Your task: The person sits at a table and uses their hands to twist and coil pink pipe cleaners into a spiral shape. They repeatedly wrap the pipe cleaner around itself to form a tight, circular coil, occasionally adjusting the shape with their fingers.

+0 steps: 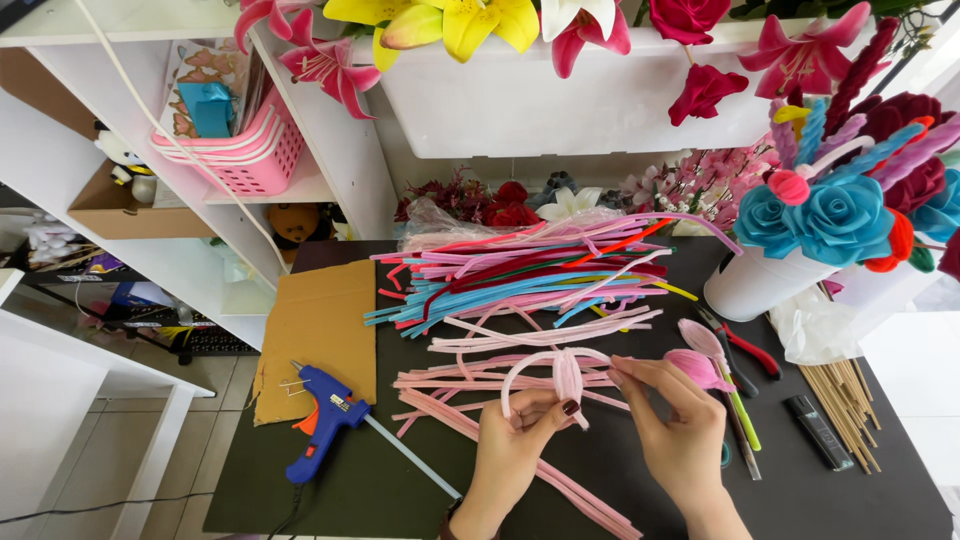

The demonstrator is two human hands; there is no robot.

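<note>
Over a dark counter point(560, 480) strewn with craft supplies, my two hands meet at the middle. My left hand point(515, 440) pinches the gathered base of a pale pink pipe cleaner point(560, 370) bent into narrow loops, thumb and forefinger pressed together on it. My right hand point(680, 430) has its fingers point(640, 375) closed lightly on the same piece from the right, at the tip of a loop. I judge this to be the shaping step: loops are formed and being pinched into a petal. Tightening the base would call for a steady left grip while the right twists or bends. Just right of my right hand lie finished pink petals on a green stem point(715, 365), then red-handled pliers point(745, 350). A blue glue gun point(325, 415) rests to my left on the edge of a cardboard sheet point(320, 330); a heap of coloured pipe cleaners point(540, 275) lies beyond.
</note>
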